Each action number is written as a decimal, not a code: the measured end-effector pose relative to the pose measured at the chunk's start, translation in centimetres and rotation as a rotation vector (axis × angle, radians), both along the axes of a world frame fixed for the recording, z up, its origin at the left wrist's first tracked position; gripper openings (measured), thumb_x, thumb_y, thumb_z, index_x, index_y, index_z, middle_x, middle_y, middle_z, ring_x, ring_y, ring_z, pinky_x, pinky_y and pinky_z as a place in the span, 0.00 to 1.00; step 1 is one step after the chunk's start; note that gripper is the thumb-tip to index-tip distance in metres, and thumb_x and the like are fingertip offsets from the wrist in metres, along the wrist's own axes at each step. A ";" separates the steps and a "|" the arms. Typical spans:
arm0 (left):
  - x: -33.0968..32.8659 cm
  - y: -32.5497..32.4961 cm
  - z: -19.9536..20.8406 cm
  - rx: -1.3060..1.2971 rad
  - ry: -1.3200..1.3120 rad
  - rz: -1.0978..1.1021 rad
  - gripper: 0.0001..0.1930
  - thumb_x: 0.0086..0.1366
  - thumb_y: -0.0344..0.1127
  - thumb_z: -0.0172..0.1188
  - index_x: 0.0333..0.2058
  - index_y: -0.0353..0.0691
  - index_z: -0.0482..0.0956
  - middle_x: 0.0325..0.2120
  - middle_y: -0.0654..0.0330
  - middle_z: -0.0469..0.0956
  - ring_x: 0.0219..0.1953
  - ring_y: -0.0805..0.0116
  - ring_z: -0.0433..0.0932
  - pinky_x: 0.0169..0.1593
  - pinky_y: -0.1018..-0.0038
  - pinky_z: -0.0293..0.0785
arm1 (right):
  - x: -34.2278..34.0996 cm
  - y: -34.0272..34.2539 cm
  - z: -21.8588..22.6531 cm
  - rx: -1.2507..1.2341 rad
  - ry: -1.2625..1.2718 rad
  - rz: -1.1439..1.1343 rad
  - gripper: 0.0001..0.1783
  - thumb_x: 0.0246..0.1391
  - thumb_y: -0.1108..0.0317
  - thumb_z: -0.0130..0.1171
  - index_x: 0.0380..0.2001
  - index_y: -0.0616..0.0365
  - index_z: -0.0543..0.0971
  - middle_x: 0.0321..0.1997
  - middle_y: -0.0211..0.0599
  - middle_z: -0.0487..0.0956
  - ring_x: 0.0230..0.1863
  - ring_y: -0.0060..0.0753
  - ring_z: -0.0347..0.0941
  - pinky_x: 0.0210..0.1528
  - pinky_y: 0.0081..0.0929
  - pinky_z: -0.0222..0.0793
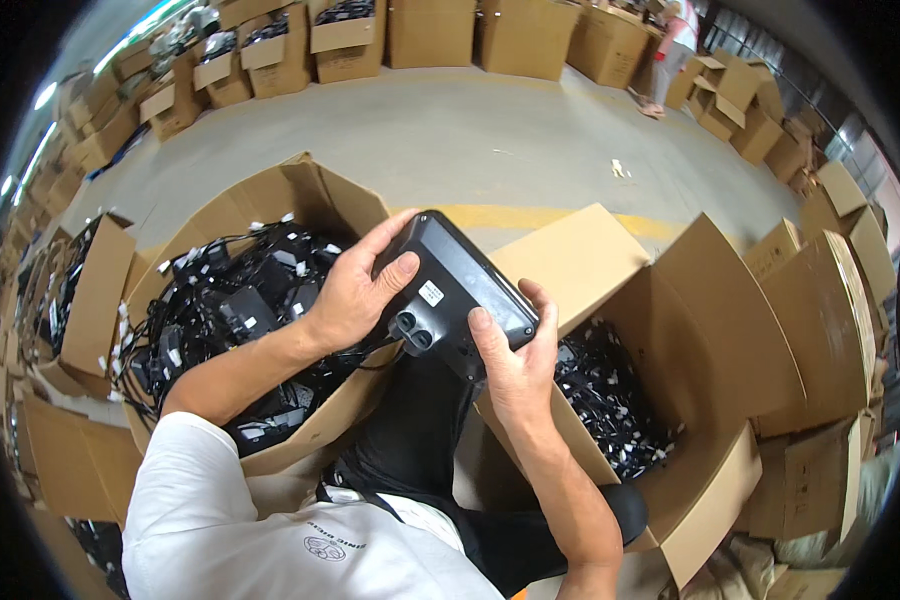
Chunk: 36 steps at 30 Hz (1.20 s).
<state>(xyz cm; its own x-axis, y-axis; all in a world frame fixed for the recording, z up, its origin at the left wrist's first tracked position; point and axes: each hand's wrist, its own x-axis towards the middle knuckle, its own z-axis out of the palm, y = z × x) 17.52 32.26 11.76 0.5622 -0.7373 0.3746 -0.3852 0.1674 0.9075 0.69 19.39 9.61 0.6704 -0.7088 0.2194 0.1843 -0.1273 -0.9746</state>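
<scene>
A black plastic device (455, 300) with a rounded rectangular body is held up between my hands, tilted. Screws sit at its corners, a small white label is on its face, and two round sockets stick out near its lower left edge. My left hand (355, 295) grips its upper left side, thumb on the face. Closed round the lower right side is my right hand (518, 365), its thumb also pressing the face. A dark cable (375, 350) shows below the sockets; whether it joins the device, I cannot tell.
At my left, an open carton (335, 200) holds tangled black devices (245, 310) with cables and white connectors. On the right, another open carton (715, 330) contains many small black parts (610, 400). More cartons (430, 35) line the far side, where a person (675, 55) stands.
</scene>
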 end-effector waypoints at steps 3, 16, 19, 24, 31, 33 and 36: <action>-0.8 -1.0 -0.7 0.046 0.074 -0.117 0.31 0.75 0.46 0.55 0.65 0.27 0.61 0.57 0.54 0.73 0.59 0.69 0.70 0.65 0.72 0.65 | -1.4 -0.6 -0.2 0.030 -0.025 -0.036 0.42 0.56 0.55 0.70 0.62 0.67 0.60 0.46 0.50 0.78 0.45 0.32 0.76 0.48 0.27 0.74; -4.1 -9.6 10.1 -0.379 -0.941 -0.473 0.36 0.51 0.31 0.77 0.57 0.30 0.71 0.49 0.47 0.79 0.52 0.52 0.80 0.58 0.64 0.75 | -9.6 -11.0 9.2 0.358 -0.362 0.125 0.49 0.67 0.28 0.28 0.52 0.67 0.78 0.43 0.40 0.83 0.43 0.30 0.80 0.49 0.30 0.76; -8.0 -12.0 11.1 -0.499 -1.291 -0.563 0.28 0.54 0.30 0.72 0.53 0.39 0.70 0.51 0.44 0.77 0.51 0.41 0.80 0.58 0.49 0.75 | -14.7 -14.3 8.8 0.272 -0.115 0.227 0.33 0.68 0.44 0.52 0.58 0.66 0.74 0.49 0.42 0.81 0.47 0.29 0.79 0.50 0.27 0.76; -10.1 -19.6 5.4 -0.543 -1.348 -0.319 0.30 0.55 0.25 0.68 0.58 0.41 0.72 0.59 0.46 0.72 0.60 0.44 0.72 0.62 0.55 0.72 | -20.9 -17.2 6.1 0.059 0.013 -0.105 0.36 0.59 0.52 0.65 0.60 0.68 0.71 0.48 0.40 0.80 0.46 0.26 0.78 0.50 0.24 0.75; -12.5 -28.8 -8.2 -0.055 -0.748 -0.283 0.30 0.57 0.29 0.68 0.59 0.37 0.72 0.64 0.46 0.64 0.62 0.43 0.69 0.63 0.58 0.68 | -31.5 -24.0 -12.8 0.408 0.912 -0.566 0.37 0.52 0.53 0.73 0.54 0.74 0.74 0.47 0.44 0.81 0.45 0.34 0.78 0.49 0.31 0.73; -13.6 -29.2 -10.0 -0.051 -0.815 -0.340 0.27 0.56 0.29 0.68 0.56 0.37 0.73 0.63 0.47 0.65 0.60 0.44 0.70 0.62 0.57 0.69 | -34.9 -23.3 -20.3 0.731 0.807 -0.577 0.25 0.58 0.64 0.68 0.48 0.76 0.76 0.44 0.48 0.82 0.42 0.40 0.81 0.46 0.37 0.79; -14.4 -28.7 -10.7 -0.004 -0.862 -0.435 0.23 0.56 0.28 0.67 0.51 0.36 0.75 0.61 0.48 0.67 0.60 0.47 0.70 0.63 0.59 0.68 | -36.5 -22.5 -26.3 1.007 0.935 -0.511 0.21 0.61 0.69 0.64 0.47 0.79 0.74 0.46 0.54 0.81 0.43 0.47 0.82 0.44 0.46 0.83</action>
